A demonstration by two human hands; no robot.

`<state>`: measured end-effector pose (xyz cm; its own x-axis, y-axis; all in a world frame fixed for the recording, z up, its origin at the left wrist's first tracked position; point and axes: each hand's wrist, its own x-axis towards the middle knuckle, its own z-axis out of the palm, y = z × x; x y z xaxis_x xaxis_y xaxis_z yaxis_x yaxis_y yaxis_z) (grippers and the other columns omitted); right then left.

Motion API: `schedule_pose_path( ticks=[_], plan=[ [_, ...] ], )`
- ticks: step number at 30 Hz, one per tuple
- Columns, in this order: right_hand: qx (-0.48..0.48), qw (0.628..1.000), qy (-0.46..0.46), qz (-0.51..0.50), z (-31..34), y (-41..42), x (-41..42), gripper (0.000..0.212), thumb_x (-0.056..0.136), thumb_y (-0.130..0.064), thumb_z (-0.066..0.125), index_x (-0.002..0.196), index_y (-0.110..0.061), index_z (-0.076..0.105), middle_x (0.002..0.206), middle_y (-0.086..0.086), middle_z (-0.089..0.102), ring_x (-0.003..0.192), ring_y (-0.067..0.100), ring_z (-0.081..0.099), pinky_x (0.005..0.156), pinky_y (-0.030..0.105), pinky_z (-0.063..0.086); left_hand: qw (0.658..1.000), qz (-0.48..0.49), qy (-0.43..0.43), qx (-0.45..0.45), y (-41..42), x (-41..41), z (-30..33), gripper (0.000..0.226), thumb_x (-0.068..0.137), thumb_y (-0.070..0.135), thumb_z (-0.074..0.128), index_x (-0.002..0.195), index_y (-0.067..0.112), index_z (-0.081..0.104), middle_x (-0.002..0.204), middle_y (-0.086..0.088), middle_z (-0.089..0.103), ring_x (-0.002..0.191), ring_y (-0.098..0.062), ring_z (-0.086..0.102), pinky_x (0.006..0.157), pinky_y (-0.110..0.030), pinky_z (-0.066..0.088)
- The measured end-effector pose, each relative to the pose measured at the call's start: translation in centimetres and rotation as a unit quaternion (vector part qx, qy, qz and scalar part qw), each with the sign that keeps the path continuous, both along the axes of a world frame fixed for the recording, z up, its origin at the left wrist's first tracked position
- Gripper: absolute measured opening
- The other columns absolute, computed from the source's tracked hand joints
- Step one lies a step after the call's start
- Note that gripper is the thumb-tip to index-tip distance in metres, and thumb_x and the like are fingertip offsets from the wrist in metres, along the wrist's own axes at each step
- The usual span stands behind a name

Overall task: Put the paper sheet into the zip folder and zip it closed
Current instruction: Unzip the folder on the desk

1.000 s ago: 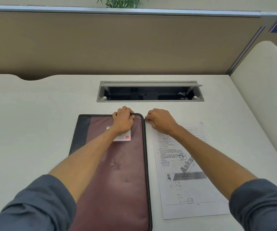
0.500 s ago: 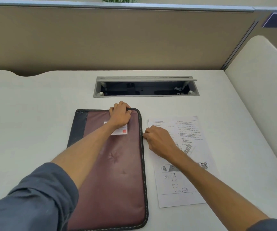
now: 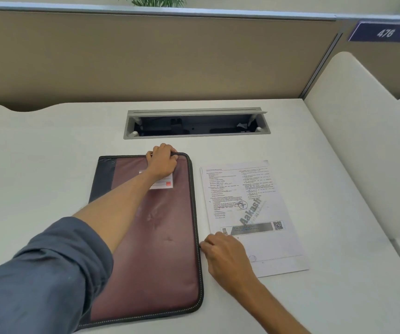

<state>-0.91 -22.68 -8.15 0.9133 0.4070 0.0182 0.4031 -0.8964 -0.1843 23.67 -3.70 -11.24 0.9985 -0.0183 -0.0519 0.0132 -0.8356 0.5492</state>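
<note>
A maroon zip folder (image 3: 162, 249) with a dark spine and black zipped edge lies flat on the white desk. My left hand (image 3: 161, 161) grips its far top edge near the right corner, partly covering a white label. My right hand (image 3: 225, 254) pinches something at the folder's right edge, about two thirds of the way down; the zip pull itself is hidden by my fingers. A printed paper sheet (image 3: 249, 206) lies flat just right of the folder, its lower left corner under my right hand.
A grey cable tray (image 3: 195, 136) with its lid raised is set into the desk (image 3: 37, 165) behind the folder. A tan partition wall (image 3: 146, 56) closes the back; a white side panel (image 3: 353, 141) stands at the right.
My right hand has travelled from the folder's top right corner down along its right edge toward me. My left hand stays on the top edge.
</note>
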Motion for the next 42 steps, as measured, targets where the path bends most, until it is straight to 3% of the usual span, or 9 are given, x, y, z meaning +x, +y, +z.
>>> schedule_pose_path(
  ticks=[3, 7, 9, 14, 20, 28, 33, 39, 42],
  plan=[
    [0.012, 1.0, -0.008, -0.027, -0.4, 0.3, -1.6, 0.029, 0.049, -0.005, 0.083, 0.061, -0.023, 0.064, 0.059, -0.009, 0.057, 0.054, 0.015, 0.054, 0.046, 0.024, 0.04, 0.999, 0.028, -0.024, -0.017, -0.2, -0.6, 0.5, 0.023, 0.094, 0.021, 0.053, 0.115, 0.013, 0.054, 0.125, -0.008, 0.053, 0.12, -0.028, 0.045, 0.104, -0.044, 0.023],
    [0.034, 0.998, -0.029, -0.048, -0.6, 0.5, -2.0, 0.024, 0.06, -0.008, 0.082, 0.064, -0.021, 0.063, 0.062, -0.007, 0.058, 0.056, 0.017, 0.055, 0.049, 0.027, 0.043, 0.989, 0.001, -0.098, 0.109, -1.0, -4.7, 1.4, 0.046, 0.089, 0.039, 0.057, 0.124, 0.01, 0.049, 0.132, -0.012, 0.046, 0.122, -0.031, 0.042, 0.101, -0.044, 0.031],
    [0.036, 0.998, -0.034, -0.048, -0.7, 0.4, -2.0, 0.02, 0.065, -0.01, 0.079, 0.065, -0.021, 0.063, 0.064, -0.006, 0.059, 0.058, 0.018, 0.056, 0.051, 0.029, 0.044, 0.982, -0.02, -0.111, 0.15, -2.0, -8.2, 1.8, 0.056, 0.083, 0.051, 0.058, 0.12, 0.009, 0.05, 0.123, -0.012, 0.052, 0.112, -0.031, 0.047, 0.091, -0.043, 0.039],
    [0.023, 0.998, -0.034, -0.048, -0.6, 0.5, -1.8, 0.018, 0.067, -0.011, 0.077, 0.063, -0.019, 0.061, 0.063, -0.003, 0.058, 0.059, 0.021, 0.056, 0.054, 0.031, 0.044, 0.979, -0.034, 0.005, 0.202, -4.7, -16.0, 2.2, 0.099, 0.072, 0.064, 0.054, 0.149, 0.014, 0.016, 0.087, -0.004, 0.067, 0.083, -0.03, 0.065, 0.066, -0.035, 0.042],
    [0.016, 0.999, -0.045, -0.026, 0.0, 0.3, -1.9, 0.02, 0.067, -0.007, 0.079, 0.062, -0.018, 0.064, 0.06, -0.003, 0.058, 0.057, 0.021, 0.056, 0.055, 0.031, 0.043, 0.979, -0.054, 0.047, 0.191, -5.5, -17.7, 2.7, 0.086, 0.079, 0.044, 0.056, 0.15, 0.012, 0.019, 0.1, -0.011, 0.063, 0.095, -0.035, 0.062, 0.072, -0.036, 0.045],
    [-0.021, 0.999, -0.026, 0.026, 0.1, -0.7, -5.5, 0.021, 0.06, 0.0, 0.073, 0.061, -0.019, 0.065, 0.06, -0.003, 0.057, 0.057, 0.02, 0.054, 0.053, 0.03, 0.042, 0.975, -0.115, 0.04, 0.185, -5.6, -17.4, 3.2, 0.073, 0.086, 0.031, 0.05, 0.148, 0.007, 0.02, 0.089, -0.011, 0.058, 0.087, -0.037, 0.059, 0.067, -0.036, 0.04],
    [-0.027, 0.999, -0.022, 0.016, 0.1, -0.8, -8.5, 0.026, 0.048, -0.001, 0.076, 0.055, -0.02, 0.061, 0.056, -0.005, 0.055, 0.053, 0.018, 0.053, 0.05, 0.027, 0.039, 0.971, -0.146, 0.032, 0.185, -5.4, -17.5, 3.1, 0.043, 0.089, 0.028, 0.045, 0.127, 0.009, 0.046, 0.083, -0.009, 0.059, 0.074, -0.031, 0.052, 0.064, -0.035, 0.041],
    [-0.009, 1.0, -0.014, -0.017, -0.2, 0.0, -11.4, 0.03, 0.041, 0.003, 0.073, 0.05, -0.018, 0.054, 0.052, -0.004, 0.049, 0.047, 0.019, 0.047, 0.047, 0.025, 0.033, 0.976, -0.137, 0.019, 0.169, -5.3, -17.8, 3.0, 0.035, 0.088, 0.028, 0.046, 0.116, 0.008, 0.052, 0.085, -0.011, 0.062, 0.072, -0.031, 0.052, 0.062, -0.034, 0.04],
    [0.023, 0.998, -0.014, -0.057, -0.6, 0.5, -12.0, 0.025, 0.052, 0.002, 0.075, 0.055, -0.017, 0.059, 0.054, -0.002, 0.053, 0.05, 0.019, 0.049, 0.046, 0.028, 0.037, 0.975, -0.143, -0.001, 0.168, -4.9, -18.7, 3.2, 0.034, 0.09, 0.033, 0.048, 0.114, 0.011, 0.056, 0.092, -0.009, 0.065, 0.081, -0.034, 0.06, 0.068, -0.037, 0.046]
  ],
)
